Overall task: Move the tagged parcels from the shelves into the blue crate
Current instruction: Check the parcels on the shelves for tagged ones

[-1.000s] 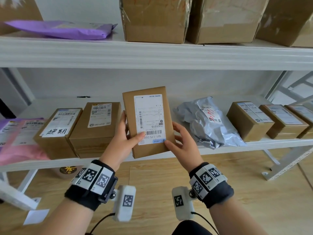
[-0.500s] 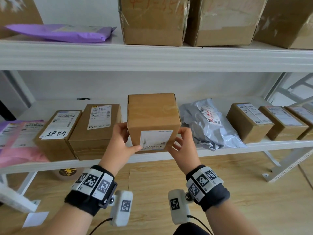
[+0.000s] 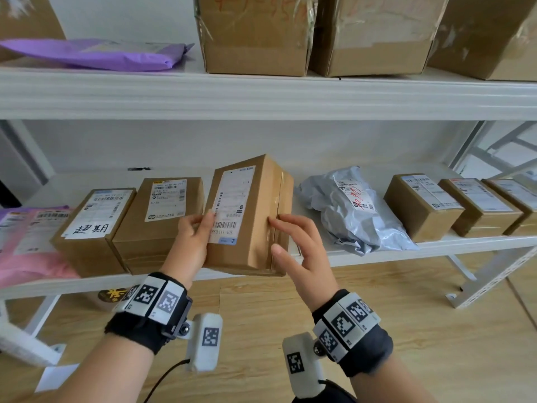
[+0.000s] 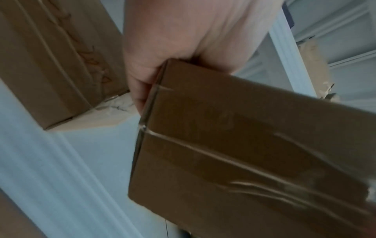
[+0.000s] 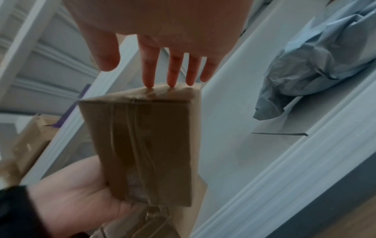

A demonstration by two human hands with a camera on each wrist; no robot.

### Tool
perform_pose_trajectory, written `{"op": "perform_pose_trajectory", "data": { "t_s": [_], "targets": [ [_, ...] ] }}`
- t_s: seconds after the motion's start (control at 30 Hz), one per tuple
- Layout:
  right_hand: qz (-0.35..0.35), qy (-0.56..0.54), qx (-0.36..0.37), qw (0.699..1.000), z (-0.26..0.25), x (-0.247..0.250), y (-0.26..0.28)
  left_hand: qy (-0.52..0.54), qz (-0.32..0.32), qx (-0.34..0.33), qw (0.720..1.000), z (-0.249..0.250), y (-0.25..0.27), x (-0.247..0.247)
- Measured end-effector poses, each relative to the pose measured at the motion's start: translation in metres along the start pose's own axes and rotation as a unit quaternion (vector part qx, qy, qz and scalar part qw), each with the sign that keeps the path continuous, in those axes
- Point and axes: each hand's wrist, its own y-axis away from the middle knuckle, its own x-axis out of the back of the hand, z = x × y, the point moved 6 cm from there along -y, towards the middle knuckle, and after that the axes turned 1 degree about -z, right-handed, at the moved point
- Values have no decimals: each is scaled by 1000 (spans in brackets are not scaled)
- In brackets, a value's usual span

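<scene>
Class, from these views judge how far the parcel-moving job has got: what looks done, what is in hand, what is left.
Done: nothing can be confirmed, since no blue crate is in view. In hand: the left hand grips a labelled cardboard box at the lower shelf, while the right hand touches it with straight fingers. Left: the grey mailer bag and other boxes remain shelved.

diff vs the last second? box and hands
The small cardboard box has been turned in the hands: label facing the camera, then plain side up, now upright with the label on its left face. The left hand still grips it, thumb on the label. The right hand has let go its grip; only straight fingertips touch the taped edge. Other parcels on the lower shelf have not moved.
</scene>
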Motion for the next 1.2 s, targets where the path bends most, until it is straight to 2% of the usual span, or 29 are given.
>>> {"op": "perform_pose_trajectory", "data": {
  "t_s": [0.27,0.33,0.47,0.53,0.63,0.7,0.8,0.93,1.03,1.2],
  "targets": [
    [-55,89,42,994,-1,-10,9,18,-14,23,999,-5,-1,0],
    [-55,75,24,995,2,-7,5,57,-36,32,997,-2,5,-1],
    [-16,-13,-65,998,10,6,-8,108,-47,15,993,11,17,1],
    [1,-68,-84,994,12,11,-14,96,-53,-18,994,18,21,0],
    [13,-129,-67,989,11,15,-19,55,-71,-65,994,28,26,-4],
    [27,-139,-72,987,13,16,-19,34,-90,-93,991,31,30,-8],
    [32,-137,-81,987,21,14,-16,3,-89,-93,992,26,31,-9],
    [0,-103,-77,992,27,8,-14,0,-108,-99,989,30,36,-14],
    [-28,-36,-55,997,32,5,-15,-42,-132,-113,984,27,34,-18],
    [-75,32,-98,992,50,-3,-20,-142,-84,-125,978,17,17,-14]
  ]
}}
